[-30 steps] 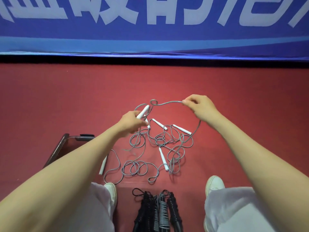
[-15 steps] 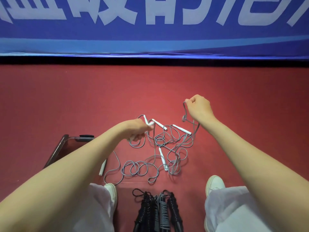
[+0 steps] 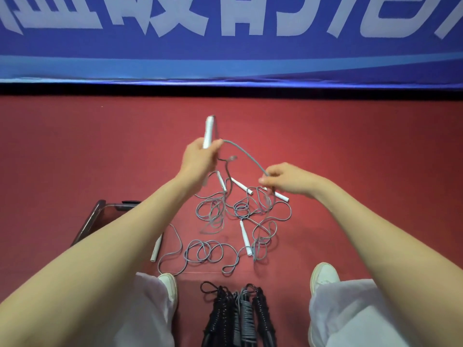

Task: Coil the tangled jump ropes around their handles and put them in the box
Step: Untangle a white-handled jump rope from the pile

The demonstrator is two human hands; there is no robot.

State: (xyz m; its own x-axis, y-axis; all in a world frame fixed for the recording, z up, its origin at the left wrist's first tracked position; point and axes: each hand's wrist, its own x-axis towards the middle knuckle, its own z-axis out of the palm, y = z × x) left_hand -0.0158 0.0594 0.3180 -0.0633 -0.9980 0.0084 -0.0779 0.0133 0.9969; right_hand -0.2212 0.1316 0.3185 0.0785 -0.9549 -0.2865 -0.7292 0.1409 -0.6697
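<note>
A tangle of grey jump ropes (image 3: 233,216) with several white handles lies on the red floor between my feet. My left hand (image 3: 198,159) is raised above it, shut on one white handle (image 3: 208,131) that points up and away. A grey cord (image 3: 244,152) arcs from that hand down to my right hand (image 3: 288,180), which pinches it just above the pile. A dark transparent box (image 3: 97,216) sits at the left, mostly hidden behind my left forearm. One loose white handle (image 3: 156,247) lies beside the box.
Coiled black and grey ropes (image 3: 238,314) lie bundled at the bottom centre between my white shoes (image 3: 323,274). A blue banner with white characters (image 3: 225,33) stands along the far edge of the floor. Bare red floor stretches to the left and right.
My left hand has risen and moved away from me with the white handle. My right hand has dropped toward the pile, and the cord now stretches between both hands.
</note>
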